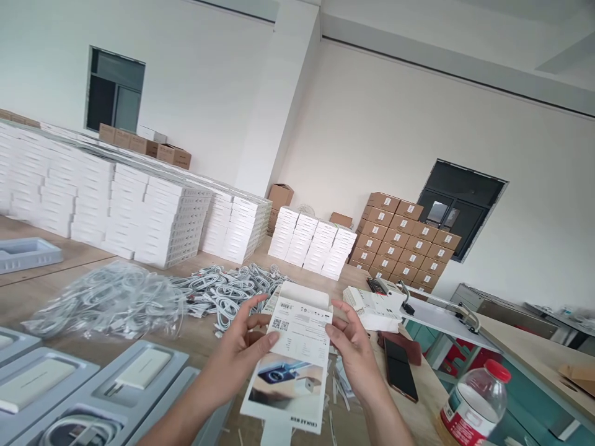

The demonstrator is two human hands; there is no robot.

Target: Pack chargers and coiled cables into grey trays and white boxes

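A white printed box sleeve (297,359), with a QR code, small text and a product photo, is held up over the wooden table in both hands. My left hand (248,344) grips its left edge, thumb on the front. On the right edge, my right hand (351,341) has its thumb and fingers around the side. An upper flap of the sleeve stands open. Behind it lies a pile of grey-white cables (227,288), and a clear bag of cables (125,297) is further left. Grey trays (134,396) holding white power banks sit at the lower left.
Tall stacks of white boxes (160,217) line the table's back left. Flat printed sleeves (374,306), a black phone (400,368) and a red-capped bottle (476,402) are on the right. Brown cartons (400,244) are stacked behind.
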